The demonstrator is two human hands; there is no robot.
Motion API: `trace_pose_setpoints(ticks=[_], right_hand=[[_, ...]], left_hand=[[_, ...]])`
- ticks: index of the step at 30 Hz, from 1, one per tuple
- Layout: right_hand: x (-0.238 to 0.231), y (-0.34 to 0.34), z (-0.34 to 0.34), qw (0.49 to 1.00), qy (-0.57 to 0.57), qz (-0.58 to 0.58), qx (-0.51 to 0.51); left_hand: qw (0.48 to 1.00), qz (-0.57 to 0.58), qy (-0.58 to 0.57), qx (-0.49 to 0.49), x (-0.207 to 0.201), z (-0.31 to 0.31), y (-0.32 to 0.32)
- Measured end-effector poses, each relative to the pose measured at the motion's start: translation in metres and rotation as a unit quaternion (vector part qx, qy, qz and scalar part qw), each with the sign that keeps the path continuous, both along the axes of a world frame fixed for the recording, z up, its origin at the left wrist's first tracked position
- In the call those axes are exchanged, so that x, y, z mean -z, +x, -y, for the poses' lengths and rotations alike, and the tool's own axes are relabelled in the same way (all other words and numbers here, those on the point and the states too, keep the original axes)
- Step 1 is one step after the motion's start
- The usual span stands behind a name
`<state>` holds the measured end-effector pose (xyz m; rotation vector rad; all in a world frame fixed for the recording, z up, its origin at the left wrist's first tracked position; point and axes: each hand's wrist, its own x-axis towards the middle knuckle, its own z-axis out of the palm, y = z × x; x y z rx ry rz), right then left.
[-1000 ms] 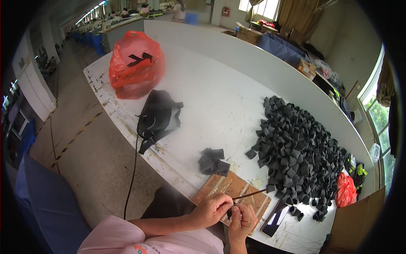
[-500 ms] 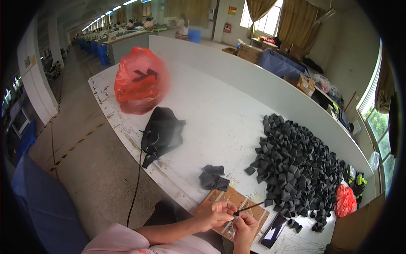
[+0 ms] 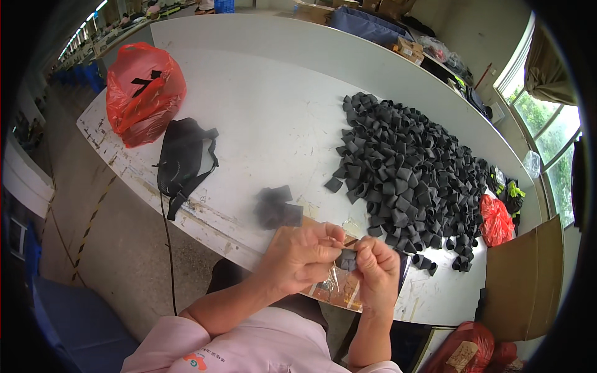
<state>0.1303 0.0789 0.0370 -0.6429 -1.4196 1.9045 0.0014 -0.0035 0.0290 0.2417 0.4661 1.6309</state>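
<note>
A small dark grey fabric piece (image 3: 347, 260), apparently a folded loop like those in the pile, is held between my two hands over the table's front edge. My left hand (image 3: 308, 258) pinches its left side with thumb and fingers. On the opposite side my right hand (image 3: 378, 267) grips it with bent fingers. Below them lies a brown board (image 3: 351, 297) with clear, shiny material on it, partly covered by my hands. Several loose dark fabric pieces (image 3: 280, 208) lie just beyond my left hand, blurred. A large heap of dark fabric loops (image 3: 410, 168) spreads to the right.
A black pouch-like bag (image 3: 181, 158) with straps and a red plastic bag (image 3: 146, 93) stand at the left. Another red bag (image 3: 496, 221) sits past the heap, near a cardboard sheet (image 3: 525, 280). A low white partition (image 3: 261, 40) borders the table's far side.
The view has tipped downward and shifted right. My hands have come up closer, and the fabric piece between them shows more. The thin dark strip that stuck out to the right no longer shows clearly.
</note>
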Motion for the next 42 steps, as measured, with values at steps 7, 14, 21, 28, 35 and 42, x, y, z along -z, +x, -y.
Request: trace_pose_setpoints(ticks=[7,14,21,28,35,42], right_hand=[[0.046,-0.001,-0.023,0.983,-0.142,-0.045,-0.11],[0.041,-0.003,-0.031,0.994,-0.044,0.027,-0.099],[0.031,0.011,-0.013,0.89,0.422,0.092,0.147],[0.011,-0.003,-0.004,0.882,0.445,0.1,0.123],[0.027,-0.002,-0.008,0.893,0.426,0.083,0.122],[0.044,-0.002,0.0,0.875,0.443,0.075,0.18]], left_hand=[[0.995,-0.009,-0.101,-0.004,0.031,-0.014,0.001],[0.951,-0.288,-0.085,-0.08,0.027,-0.016,0.003],[0.681,-0.702,0.097,-0.184,0.008,-0.021,0.002],[0.941,-0.256,0.057,-0.216,0.028,-0.014,0.003],[0.951,-0.244,0.036,-0.184,0.038,-0.007,-0.001],[0.758,-0.624,0.042,-0.183,0.006,-0.015,-0.008]])
